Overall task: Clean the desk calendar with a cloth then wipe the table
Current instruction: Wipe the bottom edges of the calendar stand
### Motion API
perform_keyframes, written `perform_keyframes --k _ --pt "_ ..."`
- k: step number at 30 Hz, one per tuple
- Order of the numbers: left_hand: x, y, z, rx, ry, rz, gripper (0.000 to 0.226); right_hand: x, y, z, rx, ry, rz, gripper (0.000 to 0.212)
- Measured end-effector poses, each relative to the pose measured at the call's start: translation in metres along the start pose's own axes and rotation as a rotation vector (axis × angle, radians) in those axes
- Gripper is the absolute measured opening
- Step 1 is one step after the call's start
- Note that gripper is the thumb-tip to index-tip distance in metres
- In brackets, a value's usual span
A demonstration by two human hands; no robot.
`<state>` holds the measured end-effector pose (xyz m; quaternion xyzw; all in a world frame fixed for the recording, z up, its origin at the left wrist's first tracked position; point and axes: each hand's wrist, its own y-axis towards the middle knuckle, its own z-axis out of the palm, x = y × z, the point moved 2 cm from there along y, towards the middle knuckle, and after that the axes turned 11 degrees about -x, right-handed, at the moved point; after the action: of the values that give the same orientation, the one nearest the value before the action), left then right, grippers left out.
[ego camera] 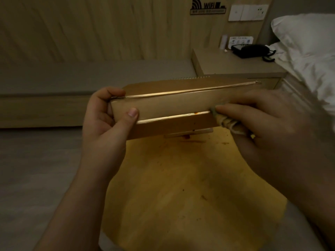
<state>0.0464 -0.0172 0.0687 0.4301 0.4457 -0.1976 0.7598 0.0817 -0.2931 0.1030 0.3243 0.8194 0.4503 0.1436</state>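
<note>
A black sign (pixel 208 6) on the wall far beyond the hands reads "WIFI". The left hand (pixel 108 116) grips the left end of the desk calendar (pixel 172 105), thumb across its brown underside, holding it lifted between both hands above the stained yellow desk (pixel 181 187). The right hand (pixel 268 124) closes around a bunched cloth (pixel 228 122), pressing it against the calendar's right end

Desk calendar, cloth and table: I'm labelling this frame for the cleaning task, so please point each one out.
desk calendar (pixel 168 104), head view, middle of its brown base panel.
cloth (pixel 228 122), head view, bunched folds under the right hand.
table (pixel 181 187), head view, bare stained yellow top.
</note>
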Motion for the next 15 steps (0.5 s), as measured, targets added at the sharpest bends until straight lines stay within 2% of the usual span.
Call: perform_keyframes --k 10,15 --pt "0.007 -0.002 0.005 0.015 -0.05 -0.054 0.034 0.075 0.017 0.049 0.017 0.186 -0.022 0.023" --pt "0.006 -0.002 0.001 0.013 -0.071 -0.081 0.032 0.082 0.017 0.053 0.028 0.176 -0.061 0.023"
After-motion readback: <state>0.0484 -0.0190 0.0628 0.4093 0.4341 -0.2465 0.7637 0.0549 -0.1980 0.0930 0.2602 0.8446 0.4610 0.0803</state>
